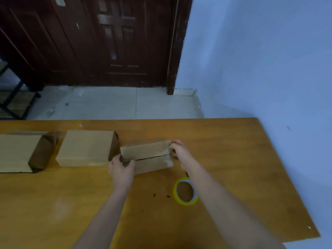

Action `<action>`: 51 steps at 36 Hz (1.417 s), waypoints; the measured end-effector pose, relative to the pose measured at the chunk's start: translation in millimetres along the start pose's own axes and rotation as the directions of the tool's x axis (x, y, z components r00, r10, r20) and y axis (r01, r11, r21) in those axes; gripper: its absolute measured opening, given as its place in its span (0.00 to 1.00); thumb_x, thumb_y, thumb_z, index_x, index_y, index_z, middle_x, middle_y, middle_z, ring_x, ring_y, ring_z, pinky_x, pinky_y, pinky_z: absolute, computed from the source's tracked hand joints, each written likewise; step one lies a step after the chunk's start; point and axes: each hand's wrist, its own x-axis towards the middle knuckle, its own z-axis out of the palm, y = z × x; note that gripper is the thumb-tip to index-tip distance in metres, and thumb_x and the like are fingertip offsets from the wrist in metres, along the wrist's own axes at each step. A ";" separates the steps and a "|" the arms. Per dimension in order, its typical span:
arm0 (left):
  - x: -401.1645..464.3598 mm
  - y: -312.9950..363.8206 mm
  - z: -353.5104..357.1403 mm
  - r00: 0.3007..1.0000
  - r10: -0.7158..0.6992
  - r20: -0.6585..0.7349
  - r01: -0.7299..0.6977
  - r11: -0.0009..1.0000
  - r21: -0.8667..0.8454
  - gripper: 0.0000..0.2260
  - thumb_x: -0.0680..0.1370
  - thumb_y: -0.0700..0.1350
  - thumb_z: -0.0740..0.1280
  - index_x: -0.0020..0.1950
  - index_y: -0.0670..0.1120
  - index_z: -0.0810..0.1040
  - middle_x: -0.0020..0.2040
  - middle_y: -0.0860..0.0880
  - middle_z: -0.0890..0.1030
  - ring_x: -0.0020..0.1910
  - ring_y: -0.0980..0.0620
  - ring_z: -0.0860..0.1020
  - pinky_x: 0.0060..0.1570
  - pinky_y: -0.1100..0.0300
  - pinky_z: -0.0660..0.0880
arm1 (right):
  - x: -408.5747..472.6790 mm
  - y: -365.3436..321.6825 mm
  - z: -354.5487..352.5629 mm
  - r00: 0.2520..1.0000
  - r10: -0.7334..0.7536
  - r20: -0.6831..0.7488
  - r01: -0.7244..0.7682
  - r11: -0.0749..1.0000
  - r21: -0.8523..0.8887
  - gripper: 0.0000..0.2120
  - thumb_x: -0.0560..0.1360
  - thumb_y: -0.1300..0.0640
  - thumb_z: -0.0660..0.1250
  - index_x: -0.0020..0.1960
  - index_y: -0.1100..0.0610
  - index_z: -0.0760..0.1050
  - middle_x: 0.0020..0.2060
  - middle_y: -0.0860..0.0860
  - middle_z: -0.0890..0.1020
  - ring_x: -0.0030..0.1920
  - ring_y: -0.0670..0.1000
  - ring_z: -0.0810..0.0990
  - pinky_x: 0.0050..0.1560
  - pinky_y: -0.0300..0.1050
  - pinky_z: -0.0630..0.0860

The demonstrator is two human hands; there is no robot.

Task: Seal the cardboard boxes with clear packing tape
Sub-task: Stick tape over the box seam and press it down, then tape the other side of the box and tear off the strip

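Table [224,159]: wooden, filling the lower half of the view; carries three boxes and the tape roll.
Left box [16,152]: at 9 o'clock, cut off by the frame edge; glossy film over its right end, probably tape already laid.
Middle box [86,147]: just beside the left box, toward 10 o'clock from the hands; flaps closed, a pale strip along the near edge, likely tape.
Small box [146,156]: close to centre, touching or nearly touching the middle box's right end; centre seam showing as a dark slit between the two flaps, no tape visible over it.
Left hand [122,168]: at the box's near-left corner, fingers curled round the edge; grip grasping the box.
Right hand [180,152]: at the box's right end, thumb and fingers pinching the far-right corner; grip grasping the box.
Tape roll [186,191]: yellow-cored, flat on the table at 5 o'clock from the small box, under the right forearm, untouched.
Step in hand: squaring and pressing shut the small box, judged from both hands on it.
Next move calls for: freeing the right hand, fetching the roll, finding the tape's end, bridging the seam while the left hand keeps the flaps down.
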 end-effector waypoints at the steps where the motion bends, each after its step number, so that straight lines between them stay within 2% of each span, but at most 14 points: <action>1: -1.1 1.2 1.9 1.000 0.008 0.006 -0.008 0.998 -0.064 0.22 0.77 0.50 0.66 0.68 0.43 0.67 0.62 0.44 0.69 0.59 0.43 0.70 0.57 0.43 0.72 | -1.4 0.7 -3.2 1.000 -0.007 -0.019 0.008 0.999 0.040 0.06 0.76 0.61 0.59 0.48 0.54 0.72 0.48 0.54 0.76 0.51 0.55 0.75 0.48 0.50 0.69; 5: -3.6 10.4 5.5 1.000 0.007 0.001 -0.007 0.954 -0.298 0.10 0.81 0.51 0.59 0.55 0.45 0.69 0.51 0.46 0.70 0.50 0.46 0.71 0.51 0.50 0.69 | -5.5 -0.4 -11.3 0.997 0.001 -0.076 0.022 0.953 0.303 0.07 0.79 0.55 0.57 0.44 0.53 0.71 0.44 0.50 0.76 0.46 0.49 0.75 0.49 0.48 0.67; 8: 0.5 18.2 3.5 1.000 0.015 -0.007 -0.017 0.936 -0.350 0.13 0.81 0.53 0.59 0.44 0.46 0.65 0.39 0.49 0.66 0.38 0.49 0.67 0.41 0.54 0.64 | -5.0 0.2 -14.3 0.993 -0.028 -0.112 0.054 0.970 0.238 0.11 0.78 0.47 0.64 0.45 0.54 0.71 0.44 0.50 0.78 0.51 0.52 0.76 0.57 0.51 0.70; 11: 4.8 25.1 0.1 0.996 0.080 0.029 -0.066 0.945 -0.321 0.12 0.80 0.52 0.61 0.46 0.43 0.67 0.39 0.49 0.68 0.38 0.50 0.68 0.39 0.56 0.66 | -5.6 2.0 -14.5 0.980 -0.126 -0.156 0.147 0.981 0.130 0.11 0.76 0.56 0.68 0.56 0.56 0.72 0.53 0.53 0.77 0.57 0.54 0.75 0.61 0.50 0.72; 13: 9.6 24.7 -2.9 0.991 0.112 0.074 -0.086 0.953 -0.290 0.10 0.80 0.49 0.64 0.50 0.42 0.69 0.44 0.48 0.72 0.43 0.48 0.73 0.45 0.53 0.70 | -6.5 1.1 -15.1 0.977 -0.157 -0.147 0.176 0.976 0.125 0.21 0.76 0.65 0.66 0.67 0.58 0.67 0.57 0.54 0.74 0.57 0.52 0.73 0.54 0.42 0.74; 17: 20.4 17.0 -6.4 0.984 0.097 0.148 -0.062 0.972 -0.227 0.07 0.79 0.43 0.66 0.54 0.44 0.70 0.53 0.45 0.75 0.53 0.45 0.75 0.55 0.46 0.74 | -6.9 2.0 -16.0 0.976 -0.165 -0.139 0.171 0.985 0.034 0.28 0.75 0.72 0.63 0.72 0.59 0.63 0.61 0.54 0.73 0.60 0.50 0.71 0.52 0.40 0.71; 19: 23.9 12.0 -3.7 0.984 0.113 0.136 -0.089 0.981 -0.175 0.06 0.78 0.40 0.66 0.53 0.43 0.71 0.54 0.45 0.76 0.53 0.46 0.75 0.55 0.46 0.75 | -6.1 5.7 -13.3 0.972 -0.164 -0.165 0.164 0.986 -0.011 0.28 0.73 0.73 0.64 0.70 0.59 0.64 0.60 0.53 0.73 0.62 0.50 0.71 0.53 0.40 0.71; 23: 26.8 -4.3 6.8 0.984 0.162 0.079 -0.162 0.987 -0.008 0.04 0.77 0.36 0.66 0.45 0.41 0.71 0.47 0.44 0.75 0.47 0.43 0.74 0.44 0.52 0.70 | -3.7 12.3 -4.2 0.958 -0.173 -0.229 0.169 0.985 -0.035 0.19 0.72 0.76 0.62 0.57 0.60 0.68 0.50 0.50 0.74 0.54 0.50 0.72 0.37 0.30 0.71; 26: 29.7 -24.0 12.6 0.994 0.100 0.047 -0.104 0.988 0.117 0.04 0.75 0.33 0.65 0.42 0.39 0.72 0.45 0.42 0.77 0.45 0.39 0.75 0.40 0.54 0.68 | 3.0 24.1 4.3 0.963 -0.141 -0.229 0.127 0.989 -0.076 0.13 0.73 0.74 0.61 0.54 0.61 0.69 0.46 0.49 0.75 0.51 0.52 0.74 0.40 0.35 0.71; 32: 26.9 -42.5 14.0 0.995 -0.039 0.087 0.024 0.987 0.161 0.06 0.76 0.34 0.65 0.53 0.37 0.77 0.50 0.37 0.81 0.49 0.37 0.78 0.42 0.53 0.70 | 10.1 36.5 9.0 0.970 -0.076 -0.233 0.032 0.981 -0.189 0.10 0.75 0.72 0.58 0.49 0.58 0.68 0.42 0.49 0.74 0.46 0.50 0.73 0.34 0.35 0.66; 41: 25.5 -43.0 3.4 0.967 -0.091 0.239 0.094 0.996 0.001 0.13 0.79 0.35 0.62 0.64 0.37 0.73 0.60 0.41 0.76 0.60 0.40 0.74 0.52 0.53 0.68 | 12.6 41.8 -0.5 0.991 -0.040 -0.127 0.008 0.970 -0.244 0.10 0.76 0.70 0.60 0.52 0.59 0.71 0.48 0.53 0.77 0.50 0.55 0.75 0.52 0.49 0.73; 44: 24.2 -48.7 2.8 0.969 -0.160 0.189 0.137 0.982 0.129 0.13 0.79 0.38 0.62 0.64 0.40 0.74 0.60 0.39 0.77 0.57 0.38 0.75 0.50 0.52 0.71 | 9.6 45.3 -11.3 0.968 -0.123 -0.218 0.043 0.940 -0.339 0.10 0.77 0.68 0.59 0.55 0.61 0.75 0.49 0.53 0.78 0.52 0.54 0.76 0.49 0.42 0.69; 47: 8.7 -52.2 6.4 0.975 -0.199 0.097 0.163 0.943 0.291 0.10 0.80 0.40 0.59 0.58 0.40 0.75 0.51 0.36 0.79 0.49 0.36 0.77 0.41 0.53 0.70 | 0.1 55.6 -28.0 0.925 -0.173 -0.338 0.053 0.940 -0.338 0.09 0.78 0.66 0.59 0.55 0.62 0.76 0.48 0.51 0.77 0.50 0.52 0.76 0.48 0.40 0.68; 51: -26.6 -51.2 23.8 0.958 -0.090 0.272 -0.013 0.935 0.354 0.09 0.80 0.41 0.61 0.57 0.40 0.76 0.52 0.40 0.80 0.51 0.41 0.77 0.42 0.57 0.68 | -14.5 76.1 -50.0 0.916 -0.192 -0.351 0.060 0.933 -0.354 0.06 0.80 0.63 0.59 0.47 0.57 0.73 0.44 0.51 0.77 0.46 0.52 0.75 0.45 0.42 0.67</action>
